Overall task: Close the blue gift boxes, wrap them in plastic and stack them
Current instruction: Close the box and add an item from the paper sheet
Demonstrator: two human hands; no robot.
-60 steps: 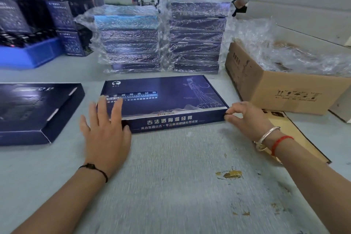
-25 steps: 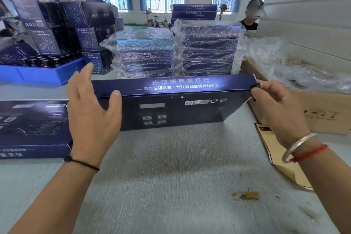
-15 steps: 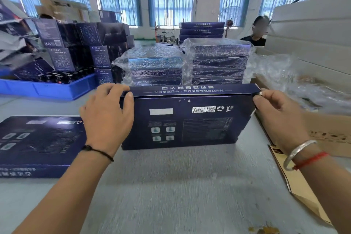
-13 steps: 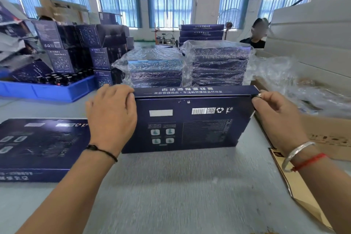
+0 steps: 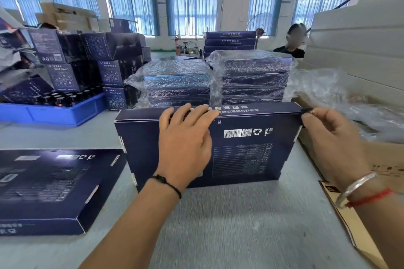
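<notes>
Left hand (image 5: 185,137) has slid toward right hand (image 5: 328,135), gripping the blue gift box (image 5: 244,155) along its top edge; right hand pinches the corner. Closure probably near complete.

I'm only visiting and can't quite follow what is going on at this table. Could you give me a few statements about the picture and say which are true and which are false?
1. The blue box between the left hand and the right hand stands on its edge on the table. True.
2. The right hand pinches the blue box at its top right corner. True.
3. The left hand lies flat on the table. False: its fingers curl over the top edge of the blue box.
4. The blue box is already wrapped in plastic. False: it is bare; the wrapped stacks stand behind it.
5. A second box lies flat on the table to the left. True.
</notes>
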